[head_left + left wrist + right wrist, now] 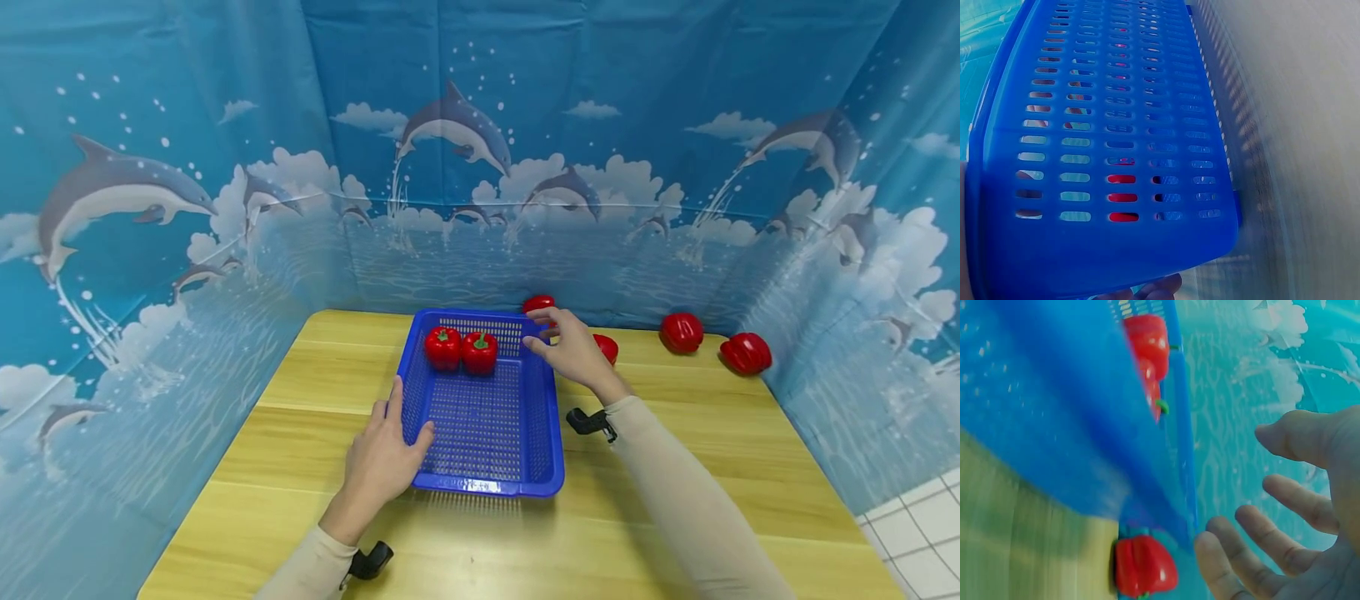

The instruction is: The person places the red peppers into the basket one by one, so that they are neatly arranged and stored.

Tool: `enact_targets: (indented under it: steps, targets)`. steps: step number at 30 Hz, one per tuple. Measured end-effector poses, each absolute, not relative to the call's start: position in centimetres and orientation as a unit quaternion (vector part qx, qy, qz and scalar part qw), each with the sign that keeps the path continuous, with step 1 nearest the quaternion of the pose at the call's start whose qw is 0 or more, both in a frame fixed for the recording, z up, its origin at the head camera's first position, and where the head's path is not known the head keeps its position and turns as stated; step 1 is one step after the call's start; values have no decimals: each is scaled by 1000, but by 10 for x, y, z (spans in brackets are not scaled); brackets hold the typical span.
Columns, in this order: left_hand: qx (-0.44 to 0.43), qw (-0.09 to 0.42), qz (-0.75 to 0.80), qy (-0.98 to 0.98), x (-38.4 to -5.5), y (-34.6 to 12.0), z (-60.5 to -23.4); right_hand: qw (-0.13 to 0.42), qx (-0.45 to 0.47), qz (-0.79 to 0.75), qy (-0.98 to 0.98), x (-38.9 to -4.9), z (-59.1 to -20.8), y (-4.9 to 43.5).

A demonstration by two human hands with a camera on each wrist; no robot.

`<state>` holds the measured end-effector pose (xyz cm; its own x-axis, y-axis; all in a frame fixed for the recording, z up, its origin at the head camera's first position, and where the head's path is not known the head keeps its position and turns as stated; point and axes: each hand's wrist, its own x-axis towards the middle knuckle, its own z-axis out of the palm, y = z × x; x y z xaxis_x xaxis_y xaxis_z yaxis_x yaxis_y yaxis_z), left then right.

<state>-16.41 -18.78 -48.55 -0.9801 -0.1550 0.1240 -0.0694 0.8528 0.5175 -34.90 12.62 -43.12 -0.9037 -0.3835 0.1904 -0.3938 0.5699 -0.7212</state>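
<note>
A blue plastic basket with slotted walls stands on the table. Two red bell peppers with green stems are side by side in its back left part. My left hand holds the basket's front left side, thumb over the rim and fingers along the outside; some of its fingertips show past the wall in the left wrist view. Over the back right rim, my right hand is empty, its fingers spread and slightly bent. Past the basket wall in the right wrist view, a red bell pepper lies near those fingers.
One bell pepper peeks out behind the basket's back right corner. Another bell pepper, partly covered by my right hand, lies beside the basket. Two more peppers rest at the table's back right. A dolphin-print curtain borders the wooden table.
</note>
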Motion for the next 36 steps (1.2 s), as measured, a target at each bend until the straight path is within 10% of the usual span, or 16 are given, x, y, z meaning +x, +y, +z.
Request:
enact_targets:
  steps: [20, 36]
  targets:
    - [62, 77, -274, -957, -165, -188, -483, 64, 156, 395, -903, -378, -467, 202]
    - [56, 84, -269, -958, -164, -189, -486, -20, 39, 407, -913, -390, -499, 238]
